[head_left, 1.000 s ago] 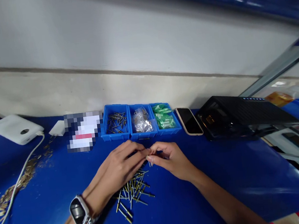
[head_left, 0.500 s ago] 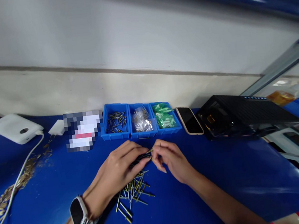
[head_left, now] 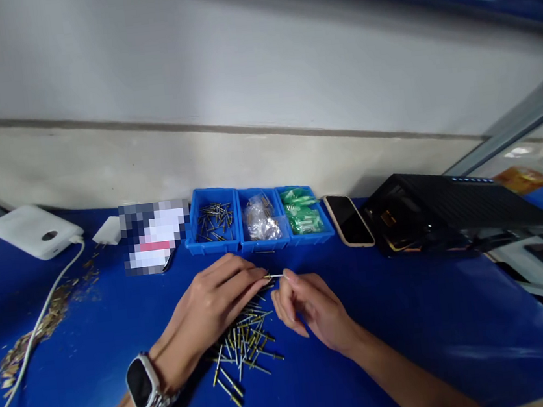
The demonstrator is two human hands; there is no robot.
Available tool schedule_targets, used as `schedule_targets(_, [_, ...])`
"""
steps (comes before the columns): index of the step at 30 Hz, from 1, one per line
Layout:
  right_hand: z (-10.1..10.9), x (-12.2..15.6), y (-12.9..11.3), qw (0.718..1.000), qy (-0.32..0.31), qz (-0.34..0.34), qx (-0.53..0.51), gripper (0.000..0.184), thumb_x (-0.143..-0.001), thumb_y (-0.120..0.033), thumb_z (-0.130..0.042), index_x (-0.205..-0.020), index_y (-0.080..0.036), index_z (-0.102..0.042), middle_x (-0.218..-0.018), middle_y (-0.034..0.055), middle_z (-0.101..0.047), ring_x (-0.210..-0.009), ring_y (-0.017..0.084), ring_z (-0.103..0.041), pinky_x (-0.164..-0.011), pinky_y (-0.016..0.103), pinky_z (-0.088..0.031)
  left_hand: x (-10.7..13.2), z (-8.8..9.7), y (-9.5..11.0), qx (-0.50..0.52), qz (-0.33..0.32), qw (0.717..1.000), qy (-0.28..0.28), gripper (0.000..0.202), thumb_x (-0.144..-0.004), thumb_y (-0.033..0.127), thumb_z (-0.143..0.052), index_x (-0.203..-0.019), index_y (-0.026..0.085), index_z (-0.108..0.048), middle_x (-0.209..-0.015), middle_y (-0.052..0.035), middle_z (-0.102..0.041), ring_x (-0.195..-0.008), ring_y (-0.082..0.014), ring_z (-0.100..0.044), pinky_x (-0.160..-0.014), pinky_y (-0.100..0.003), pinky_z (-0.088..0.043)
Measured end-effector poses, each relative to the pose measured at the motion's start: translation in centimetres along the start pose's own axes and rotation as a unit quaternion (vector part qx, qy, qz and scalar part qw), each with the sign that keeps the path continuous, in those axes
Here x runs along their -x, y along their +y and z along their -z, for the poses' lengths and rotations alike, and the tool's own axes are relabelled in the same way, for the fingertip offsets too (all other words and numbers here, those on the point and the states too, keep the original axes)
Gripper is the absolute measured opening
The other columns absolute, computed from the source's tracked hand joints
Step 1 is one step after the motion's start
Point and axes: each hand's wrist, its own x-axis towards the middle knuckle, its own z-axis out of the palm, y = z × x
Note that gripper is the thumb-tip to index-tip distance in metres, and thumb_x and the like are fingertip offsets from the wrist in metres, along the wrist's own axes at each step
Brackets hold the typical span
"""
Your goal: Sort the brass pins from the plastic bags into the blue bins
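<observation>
A thin blind rivet [head_left: 276, 275] spans the gap between my two hands. The fingertips of my left hand [head_left: 218, 294], which wears a watch on the wrist, are closed on its brass-coloured end. My right hand [head_left: 315, 303] pinches the silver pin end between thumb and index finger, the other fingers curled. Beneath and in front of my left palm lies a loose pile of blind rivets [head_left: 243, 344], partly covered by that hand. Whatever else sits under the left fingers is hidden.
Three blue bins stand beyond my hands: a bin of loose rivets [head_left: 192, 244], a bin with clear bags [head_left: 257, 245] and a bin with green packets [head_left: 321, 235]. A phone [head_left: 350, 220] and black box [head_left: 449, 209] lie right; a white device [head_left: 34, 232] and cable [head_left: 43, 308] left.
A rivet now stretches between both hands' fingertips, its silver pin showing. The dark pieces seen under the left fingers earlier are no longer visible there. The view has shifted slightly.
</observation>
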Motion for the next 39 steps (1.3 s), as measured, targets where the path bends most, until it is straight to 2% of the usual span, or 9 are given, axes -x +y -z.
schedule_targets(4, [0.0, 0.8, -0.4, 0.966, 0.015, 0.105, 0.235, 0.053, -0.102, -0.043, -0.035, -0.057, -0.020, -0.051, -0.050, -0.0009, -0.046, -0.049, 0.013, -0.045, -0.055, 0.030, -0.035, 0.1, 0.6, -0.3, -0.015, 0.006, 0.999, 0.049, 0.019, -0.093, 0.013, -0.063, -0.111, 0.017, -0.065, -0.100, -0.0043, -0.068, -0.089, -0.0145, -0.064, -0.078, -0.029, -0.055])
schedule_targets(7, [0.2, 0.6, -0.8, 0.906, 0.049, 0.161, 0.389, 0.045, -0.101, -0.035, -0.042, -0.058, -0.021, -0.043, -0.053, -0.0022, -0.045, -0.053, 0.013, -0.044, -0.059, 0.029, -0.036, -0.2, 1.2, -1.4, -0.096, 0.034, 0.978, 0.180, 0.018, -0.091, 0.015, -0.066, -0.108, 0.020, -0.068, -0.098, -0.0037, -0.070, -0.087, -0.0166, -0.066, -0.078, -0.032, -0.055])
schedule_targets(9, [0.5, 0.3, -1.2, 0.859, 0.089, 0.156, 0.479, 0.037, -0.097, -0.030, -0.050, -0.062, -0.021, -0.046, -0.057, -0.0030, -0.047, -0.054, 0.012, -0.044, -0.058, 0.028, -0.035, -0.5, 1.6, -2.6, -0.176, 0.086, 0.954, 0.229, 0.017, -0.090, 0.020, -0.068, -0.107, 0.021, -0.069, -0.099, -0.0049, -0.071, -0.089, -0.0199, -0.066, -0.080, -0.036, -0.054])
schedule_targets(12, [1.6, -0.3, -1.4, 0.793, 0.141, 0.124, 0.579, 0.010, -0.091, -0.025, -0.056, -0.083, -0.023, -0.062, -0.064, -0.0032, -0.056, -0.058, 0.013, -0.052, -0.059, 0.027, -0.037, -1.0, 2.0, -4.0, -0.258, 0.147, 0.937, 0.182, 0.027, -0.090, 0.030, -0.068, -0.115, 0.019, -0.068, -0.109, -0.0092, -0.071, -0.099, -0.0273, -0.063, -0.085, -0.044, -0.051])
schedule_targets(16, [3.4, -1.2, -1.0, 0.735, 0.159, 0.098, 0.652, 0.027, -0.091, -0.024, -0.055, -0.116, -0.028, -0.065, -0.075, -0.0011, -0.065, -0.072, 0.017, -0.062, -0.067, 0.028, -0.043, -1.2, 1.8, -3.7, -0.253, 0.140, 0.948, 0.132, 0.024, -0.093, 0.033, -0.063, -0.112, 0.020, -0.067, -0.111, -0.0077, -0.070, -0.102, -0.0275, -0.061, -0.086, -0.044, -0.047])
schedule_targets(22, [4.0, -2.4, -0.2, 0.690, 0.140, 0.095, 0.703, 0.027, -0.095, -0.030, -0.055, -0.120, -0.029, -0.066, -0.076, 0.0005, -0.067, -0.073, 0.018, -0.063, -0.065, 0.028, -0.042, -1.3, 0.5, -1.8, -0.165, 0.088, 0.980, 0.062, 0.020, -0.097, 0.033, -0.057, -0.105, 0.019, -0.068, -0.108, -0.0066, -0.068, -0.097, -0.0232, -0.060, -0.084, -0.041, -0.047])
schedule_targets(26, [3.7, -2.6, -0.3, 0.680, 0.114, 0.111, 0.716, 0.016, -0.094, -0.029, -0.059, -0.106, -0.026, -0.069, -0.075, -0.0003, -0.067, -0.074, 0.017, -0.062, -0.063, 0.027, -0.038, -0.7, 0.0, -1.5, -0.124, 0.081, 0.989, -0.008, 0.019, -0.098, 0.031, -0.054, -0.107, 0.020, -0.067, -0.108, -0.0051, -0.067, -0.097, -0.0218, -0.059, -0.087, -0.041, -0.047])
schedule_targets(31, [3.9, -2.5, 0.0, 0.696, 0.092, 0.144, 0.697, 0.007, -0.092, -0.024, -0.063, -0.092, -0.025, -0.069, -0.068, -0.0029, -0.064, -0.073, 0.016, -0.059, -0.063, 0.026, -0.036, -0.1, -0.9, -2.2, -0.083, 0.093, 0.988, -0.095, 0.020, -0.099, 0.025, -0.052, -0.114, 0.019, -0.064, -0.111, -0.0063, -0.063, -0.099, -0.0216, -0.059, -0.089, -0.041, -0.051])
schedule_targets(39, [3.2, -2.1, 0.2, 0.775, 0.101, 0.182, 0.597, 0.007, -0.090, -0.021, -0.064, -0.084, -0.022, -0.068, -0.062, -0.0044, -0.058, -0.063, 0.012, -0.056, -0.060, 0.024, -0.039, -0.2, -1.8, -2.1, -0.044, 0.084, 0.989, -0.110, 0.018, -0.099, 0.024, -0.053, -0.111, 0.018, -0.065, -0.107, -0.0069, -0.061, -0.097, -0.0205, -0.060, -0.083, -0.037, -0.055])
